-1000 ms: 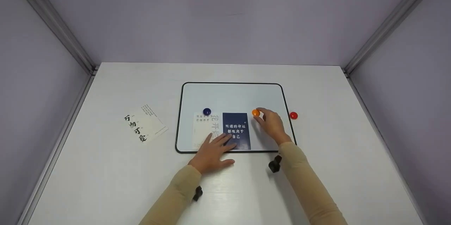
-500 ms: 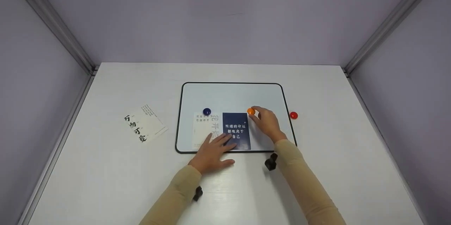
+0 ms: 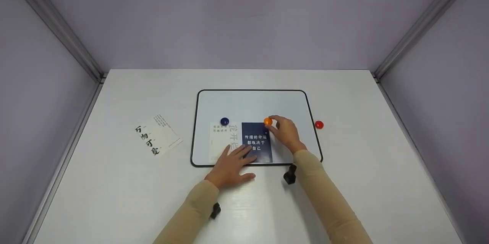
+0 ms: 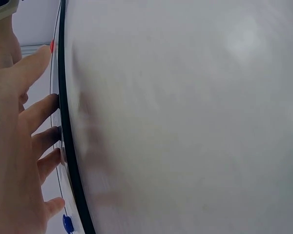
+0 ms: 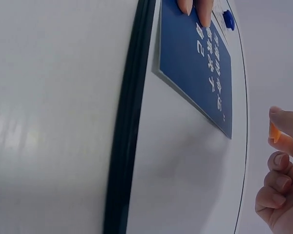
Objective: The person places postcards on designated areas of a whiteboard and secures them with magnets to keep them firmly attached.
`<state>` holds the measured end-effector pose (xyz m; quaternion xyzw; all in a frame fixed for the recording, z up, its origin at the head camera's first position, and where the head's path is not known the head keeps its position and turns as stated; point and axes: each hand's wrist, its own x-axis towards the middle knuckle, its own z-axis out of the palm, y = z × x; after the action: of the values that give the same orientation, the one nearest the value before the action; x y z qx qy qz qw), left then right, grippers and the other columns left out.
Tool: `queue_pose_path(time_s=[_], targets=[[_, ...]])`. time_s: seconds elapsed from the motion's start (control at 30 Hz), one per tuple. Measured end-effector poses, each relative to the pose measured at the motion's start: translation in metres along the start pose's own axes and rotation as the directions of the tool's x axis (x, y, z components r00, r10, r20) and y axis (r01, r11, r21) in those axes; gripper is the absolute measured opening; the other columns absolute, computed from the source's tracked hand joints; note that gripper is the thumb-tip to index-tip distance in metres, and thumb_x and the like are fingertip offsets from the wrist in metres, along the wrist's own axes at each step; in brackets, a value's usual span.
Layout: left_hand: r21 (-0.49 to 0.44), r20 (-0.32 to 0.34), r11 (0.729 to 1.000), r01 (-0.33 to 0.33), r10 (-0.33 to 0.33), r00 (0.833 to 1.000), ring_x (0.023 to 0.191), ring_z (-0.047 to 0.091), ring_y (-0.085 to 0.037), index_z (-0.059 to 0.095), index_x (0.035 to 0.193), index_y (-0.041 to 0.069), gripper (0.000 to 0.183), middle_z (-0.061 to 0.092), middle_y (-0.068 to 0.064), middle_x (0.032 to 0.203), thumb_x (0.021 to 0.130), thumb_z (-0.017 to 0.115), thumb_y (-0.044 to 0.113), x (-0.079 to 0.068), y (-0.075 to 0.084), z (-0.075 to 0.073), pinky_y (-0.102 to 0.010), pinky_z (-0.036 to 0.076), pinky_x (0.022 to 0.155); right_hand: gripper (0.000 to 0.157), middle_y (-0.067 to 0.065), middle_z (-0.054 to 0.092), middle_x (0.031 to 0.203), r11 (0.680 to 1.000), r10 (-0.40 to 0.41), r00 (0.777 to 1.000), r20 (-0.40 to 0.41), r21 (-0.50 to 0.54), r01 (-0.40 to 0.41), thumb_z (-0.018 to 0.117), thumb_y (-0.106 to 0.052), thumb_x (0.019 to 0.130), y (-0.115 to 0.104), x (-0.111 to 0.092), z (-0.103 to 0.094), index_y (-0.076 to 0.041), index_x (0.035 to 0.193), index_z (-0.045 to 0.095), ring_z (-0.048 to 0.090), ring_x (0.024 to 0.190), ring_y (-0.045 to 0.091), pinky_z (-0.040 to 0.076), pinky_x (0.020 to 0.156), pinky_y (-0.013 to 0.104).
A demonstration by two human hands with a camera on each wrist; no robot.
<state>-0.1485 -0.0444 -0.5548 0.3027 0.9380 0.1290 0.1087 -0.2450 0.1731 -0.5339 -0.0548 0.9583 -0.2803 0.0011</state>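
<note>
Whiteboard (image 3: 252, 104) lying flat on the white surface (image 3: 355, 106), and I'm watching someone's two hands busy over it. Right hand (image 3: 286, 133) has a thumb-and-finger grip on the orange magnet (image 3: 267, 121), pinched snugly, other fingers curled in. That magnet's right at the top right corner of the dark blue card (image 3: 250, 129), and from the right wrist it looks held up off the board. Left hand (image 3: 229, 165) is fanned out with nothing in its grip, fingertips resting across the blue card and the cream card (image 3: 219, 143) beside it. Blue magnet (image 3: 224, 121) sits at that cream card's top edge. Red magnet (image 3: 319, 125) is just outside the board's right edge. Another printed card (image 3: 164, 137) lies askew, well off to the left.
</note>
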Motion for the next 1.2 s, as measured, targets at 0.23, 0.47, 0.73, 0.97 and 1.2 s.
queue_pose_path(time_s=[0.23,0.47,0.73,0.97,1.2], targets=[[0.008,0.015,1.0,-0.002,0.001,1.0,0.152,0.023,-0.022,0.036,0.148,0.032,0.064,0.025,0.002,0.162,0.093,0.042,0.064,-0.002,-0.001,0.002,-0.057,0.014,0.124,0.039,0.013,0.071,0.104,0.999,0.034,0.999,0.037,0.022,-0.034,0.066,-0.029,0.091,-0.002,0.0,0.01,-0.009,0.124,0.064,0.056,0.079,0.02,0.045,0.068,0.031],[0.017,0.012,1.0,0.004,-0.004,1.0,0.152,0.023,-0.022,0.036,0.148,0.033,0.062,0.024,0.003,0.162,0.094,0.042,0.062,-0.001,-0.003,0.001,-0.056,0.013,0.124,0.041,0.011,0.071,0.105,0.999,0.045,0.997,0.059,0.008,-0.046,0.066,-0.029,0.091,-0.008,0.001,0.017,-0.012,0.128,0.062,0.055,0.08,0.019,0.047,0.07,0.032],[-0.002,-0.004,1.0,-0.004,0.004,1.0,0.151,0.025,-0.023,0.039,0.147,0.031,0.062,0.028,0.001,0.161,0.093,0.044,0.061,0.0,-0.002,0.001,-0.057,0.016,0.123,0.042,0.012,0.071,0.105,0.999,0.053,0.996,0.066,0.01,-0.053,0.064,-0.029,0.092,-0.011,0.006,0.023,-0.015,0.131,0.06,0.062,0.086,0.022,0.052,0.08,0.038],[-0.022,-0.015,1.0,-0.007,0.007,1.0,0.15,0.026,-0.023,0.039,0.147,0.031,0.062,0.028,0.001,0.161,0.093,0.043,0.062,0.002,-0.002,0.003,-0.057,0.016,0.123,0.043,0.014,0.064,0.13,0.997,0.081,0.993,0.09,0.01,-0.082,0.063,-0.029,0.093,-0.013,0.009,0.025,-0.014,0.133,0.058,0.061,0.122,0.031,0.047,0.107,0.046],[-0.015,-0.002,1.0,-0.001,0.001,1.0,0.151,0.025,-0.022,0.038,0.147,0.032,0.062,0.027,0.002,0.161,0.093,0.043,0.062,0.002,-0.002,0.002,-0.056,0.016,0.124,0.041,0.014,0.066,0.128,0.997,0.078,0.994,0.083,0.017,-0.08,0.063,-0.027,0.093,-0.015,0.01,0.024,-0.015,0.132,0.058,0.063,0.117,0.03,0.048,0.105,0.046]])
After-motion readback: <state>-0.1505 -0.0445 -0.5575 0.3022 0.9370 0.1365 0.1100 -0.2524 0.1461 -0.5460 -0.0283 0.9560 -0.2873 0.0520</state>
